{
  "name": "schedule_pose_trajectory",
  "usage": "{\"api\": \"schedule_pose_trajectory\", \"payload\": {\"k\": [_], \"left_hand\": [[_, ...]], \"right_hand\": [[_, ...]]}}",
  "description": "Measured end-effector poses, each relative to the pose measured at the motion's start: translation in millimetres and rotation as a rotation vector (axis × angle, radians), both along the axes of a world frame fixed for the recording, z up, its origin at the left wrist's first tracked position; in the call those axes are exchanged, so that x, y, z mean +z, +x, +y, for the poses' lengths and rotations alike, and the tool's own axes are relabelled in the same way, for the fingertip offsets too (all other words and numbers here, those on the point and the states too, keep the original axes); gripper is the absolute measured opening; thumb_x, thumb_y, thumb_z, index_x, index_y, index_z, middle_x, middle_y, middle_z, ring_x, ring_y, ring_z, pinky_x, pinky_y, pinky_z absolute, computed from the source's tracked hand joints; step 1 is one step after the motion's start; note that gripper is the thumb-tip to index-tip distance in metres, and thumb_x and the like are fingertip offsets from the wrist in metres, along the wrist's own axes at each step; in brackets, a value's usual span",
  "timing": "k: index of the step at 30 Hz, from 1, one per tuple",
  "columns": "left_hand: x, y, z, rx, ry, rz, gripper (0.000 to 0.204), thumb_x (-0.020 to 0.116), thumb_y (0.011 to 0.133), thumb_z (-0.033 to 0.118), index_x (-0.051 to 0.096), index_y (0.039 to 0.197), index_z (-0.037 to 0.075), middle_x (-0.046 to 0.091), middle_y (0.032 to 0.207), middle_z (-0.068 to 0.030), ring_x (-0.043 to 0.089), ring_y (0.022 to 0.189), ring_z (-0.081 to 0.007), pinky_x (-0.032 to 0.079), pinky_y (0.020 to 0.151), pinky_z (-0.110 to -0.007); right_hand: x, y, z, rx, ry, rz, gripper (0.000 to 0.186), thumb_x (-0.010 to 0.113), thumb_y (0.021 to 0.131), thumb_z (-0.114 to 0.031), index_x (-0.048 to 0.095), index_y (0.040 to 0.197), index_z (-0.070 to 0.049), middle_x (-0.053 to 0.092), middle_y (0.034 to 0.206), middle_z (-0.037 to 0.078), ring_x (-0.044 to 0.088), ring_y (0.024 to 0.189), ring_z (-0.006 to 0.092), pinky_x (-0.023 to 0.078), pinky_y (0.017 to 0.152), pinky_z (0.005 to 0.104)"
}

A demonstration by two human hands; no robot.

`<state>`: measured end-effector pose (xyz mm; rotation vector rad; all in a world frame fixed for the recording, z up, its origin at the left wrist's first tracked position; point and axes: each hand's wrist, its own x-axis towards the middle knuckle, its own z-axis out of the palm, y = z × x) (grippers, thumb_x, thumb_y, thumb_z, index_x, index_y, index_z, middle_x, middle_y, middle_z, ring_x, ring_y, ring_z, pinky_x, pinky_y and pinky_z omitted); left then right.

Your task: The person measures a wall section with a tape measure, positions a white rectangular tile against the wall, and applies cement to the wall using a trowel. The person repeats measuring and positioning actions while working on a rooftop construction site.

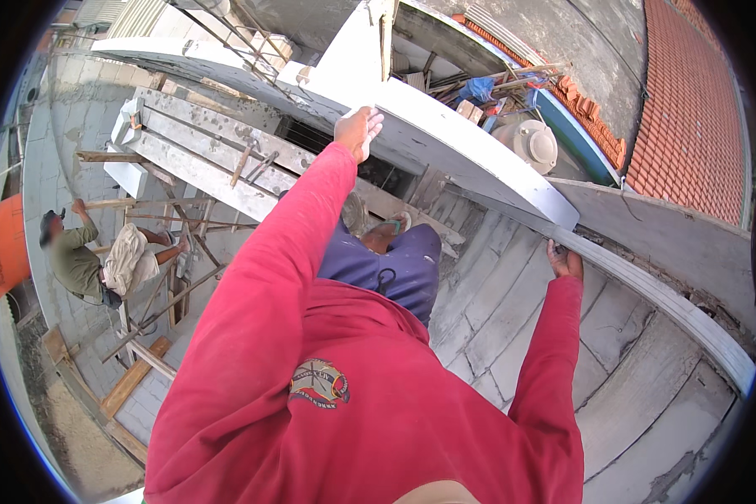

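My left hand, dusted white, reaches up to the edge of a white board running along the wall top, its fingers gripping at that edge. Lower right, my right hand has its fingers round a long pale straight bar, which runs beneath the white board's right end and along a grey wall. Below me my sandalled foot is on a narrow pale plank platform, with tools lying farther left on it.
At left, a co-worker in olive is among timber scaffolding, near an orange tank. Beyond the wall are a cream tank, scrap timber with blue plastic and a red tiled roof. Grey panels lie below right.
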<state>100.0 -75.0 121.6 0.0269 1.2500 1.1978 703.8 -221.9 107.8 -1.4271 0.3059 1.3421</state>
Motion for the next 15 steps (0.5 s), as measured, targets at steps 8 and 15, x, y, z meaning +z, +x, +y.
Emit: {"api": "schedule_pose_trajectory", "payload": {"k": [8,15], "left_hand": [[-16.5,5.9,-2.1,0.098,-0.003,0.032,0.048,0.065,0.094,0.01,0.05,0.136,-0.009,0.057,0.136,-0.0194,0.059,0.124,-0.0331,0.047,0.106,-0.04],[-18.1,2.0,-0.3,0.099,0.006,0.071,0.048,0.065,0.095,0.009,0.05,0.137,-0.008,0.058,0.135,-0.0195,0.059,0.124,-0.033,0.047,0.106,-0.04]], "right_hand": [[16.3,-12.4,8.3,0.078,-0.043,-0.107,0.033,0.059,0.102,-0.03,0.058,0.128,-0.01,0.058,0.131,0.009,0.053,0.12,0.0257,0.053,0.097,0.0521],[23.0,-8.6,15.2,0.054,-0.12,-0.129,0.03,0.061,0.101,-0.024,0.058,0.129,-0.013,0.058,0.134,0.005,0.053,0.122,0.026,0.051,0.1,0.0552]]}}
